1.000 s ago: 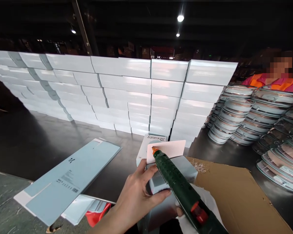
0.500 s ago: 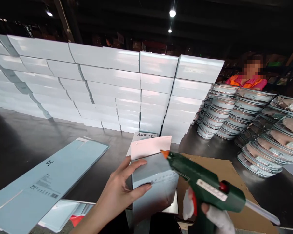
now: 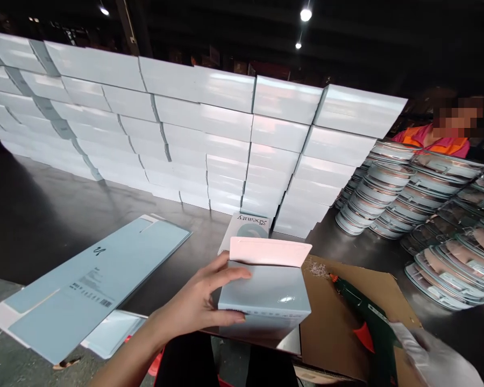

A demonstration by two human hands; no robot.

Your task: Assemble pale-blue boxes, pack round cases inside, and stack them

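Observation:
My left hand grips the left side of a light-blue box, thumb on the front edge and fingers on top. The box's pale pink-white flap stands raised at the back. A shiny spot of glue shows on the box's top face. To the right, a dark green glue gun with an orange tip and red trigger lies on a cardboard sheet. My right hand, in a white glove, is at the gun's rear end, fingers stretched out and partly blurred; whether it still touches the gun is unclear.
Flat light-blue box blanks lie on the left of the dark metal table. A wall of stacked white boxes runs behind. A printed box lies before it. Clear round packages are stacked at right, with a person behind.
The glue gun has moved from the box's top to the cardboard at right, and my right hand has loosened from its handle. The box tilted slightly; the view shifted.

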